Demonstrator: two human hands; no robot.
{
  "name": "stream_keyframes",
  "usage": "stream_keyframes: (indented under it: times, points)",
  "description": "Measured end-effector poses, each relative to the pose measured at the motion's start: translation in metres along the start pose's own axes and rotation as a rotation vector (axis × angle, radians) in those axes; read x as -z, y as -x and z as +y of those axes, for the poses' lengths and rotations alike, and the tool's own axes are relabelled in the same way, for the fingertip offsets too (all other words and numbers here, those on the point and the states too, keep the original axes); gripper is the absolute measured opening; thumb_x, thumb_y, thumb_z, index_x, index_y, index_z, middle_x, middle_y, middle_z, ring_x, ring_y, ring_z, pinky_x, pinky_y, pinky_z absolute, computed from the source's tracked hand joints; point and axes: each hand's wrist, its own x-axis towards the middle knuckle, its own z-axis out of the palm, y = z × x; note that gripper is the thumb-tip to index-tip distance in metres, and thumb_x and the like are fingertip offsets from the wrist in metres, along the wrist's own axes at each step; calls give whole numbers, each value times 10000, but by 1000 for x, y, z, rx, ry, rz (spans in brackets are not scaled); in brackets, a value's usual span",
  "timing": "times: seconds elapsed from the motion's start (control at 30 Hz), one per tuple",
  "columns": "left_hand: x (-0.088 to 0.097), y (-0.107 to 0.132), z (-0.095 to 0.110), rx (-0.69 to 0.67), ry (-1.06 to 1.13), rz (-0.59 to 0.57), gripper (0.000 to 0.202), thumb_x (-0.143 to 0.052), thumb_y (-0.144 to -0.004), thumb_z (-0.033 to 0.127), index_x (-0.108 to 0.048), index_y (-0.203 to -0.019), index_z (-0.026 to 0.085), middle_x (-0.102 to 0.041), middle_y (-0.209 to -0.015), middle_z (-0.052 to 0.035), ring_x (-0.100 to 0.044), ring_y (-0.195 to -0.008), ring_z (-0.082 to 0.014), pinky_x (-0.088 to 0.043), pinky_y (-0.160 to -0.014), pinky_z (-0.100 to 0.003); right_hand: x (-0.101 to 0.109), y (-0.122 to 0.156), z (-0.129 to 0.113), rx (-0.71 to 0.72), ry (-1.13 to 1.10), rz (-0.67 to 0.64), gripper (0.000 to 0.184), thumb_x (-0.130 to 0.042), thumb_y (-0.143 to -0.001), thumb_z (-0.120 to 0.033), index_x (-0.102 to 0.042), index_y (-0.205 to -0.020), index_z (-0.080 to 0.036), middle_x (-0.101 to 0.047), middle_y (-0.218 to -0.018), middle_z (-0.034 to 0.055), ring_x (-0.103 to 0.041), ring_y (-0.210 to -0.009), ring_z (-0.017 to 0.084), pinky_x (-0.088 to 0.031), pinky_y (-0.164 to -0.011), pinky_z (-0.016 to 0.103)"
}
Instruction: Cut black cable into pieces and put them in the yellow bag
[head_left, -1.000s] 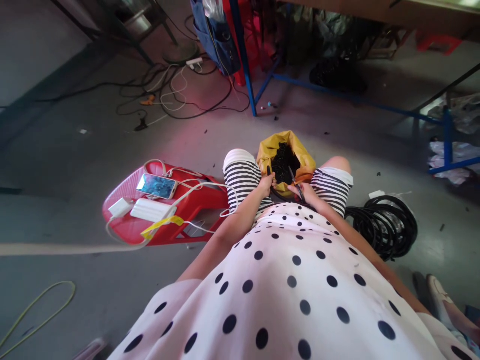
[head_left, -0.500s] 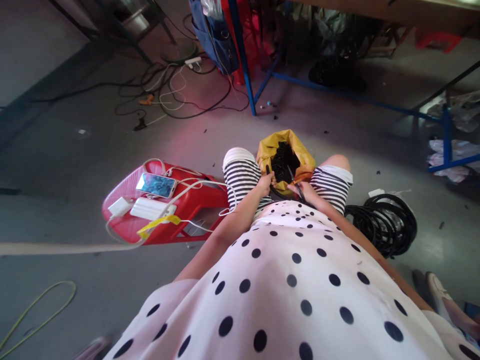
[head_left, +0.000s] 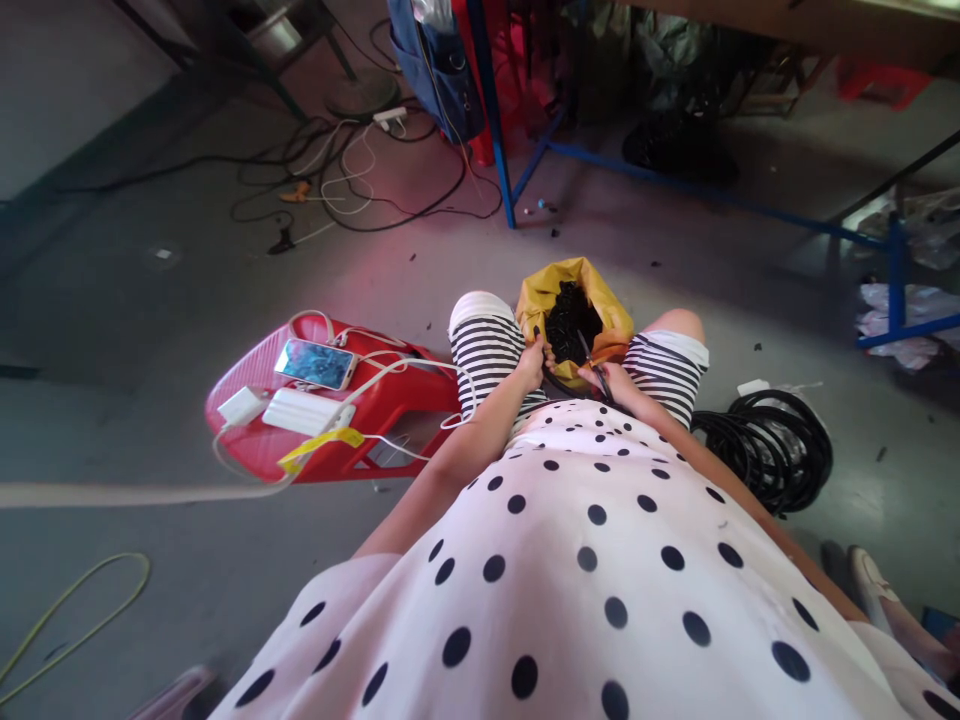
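A yellow bag (head_left: 536,290) stands open between my knees, partly filled with small black pieces (head_left: 571,318). At its near left rim, my left hand (head_left: 534,364) is closed around a black tube, whose short end (head_left: 536,334) sticks up above the fingers. More of the tube seems to curve down below that hand toward my lap. My right hand (head_left: 616,384) grips dark-handled scissors (head_left: 586,348) at the near right rim, blades pointing up over the bag's mouth. Whether the blades touch anything is too small to tell.
Left of me a red plastic stool (head_left: 247,400) carries a phone (head_left: 315,364), a white power bank (head_left: 301,411) and cables. A coil of black tubing (head_left: 780,450) lies to my right. Ahead stands a blue-framed table (head_left: 499,130). Tangled cords (head_left: 337,180) cover floor at the back left.
The view has shifted slightly. My left hand and the tube end in it have changed position a little; the tube end shows shorter above the fingers. The scissors stay in my right hand.
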Motion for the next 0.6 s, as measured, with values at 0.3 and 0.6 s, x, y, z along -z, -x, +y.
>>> stream_keyframes:
  times: [0.3, 0.6]
  points:
    - [0, -2, 0, 9, 17, -6, 377, -457, -1171, 445, -516, -887, 205, -403, -576, 82, -335, -395, -72, -310, -438, -190, 0, -2, 3, 30, 26, -26, 463, -885, -944, -522, -647, -731, -188, -744, -663, 52, -666, -547, 164, -509, -555, 243]
    - [0, -2, 0, 3, 23, -4, 380, -496, -1159, 460, -517, -876, 208, -406, -579, 82, -347, -389, -76, -324, -428, -195, 1, -1, 2, 28, 42, -31, 476, -864, -948, -568, -648, -750, -194, -752, -678, 60, -675, -559, 178, -519, -563, 256]
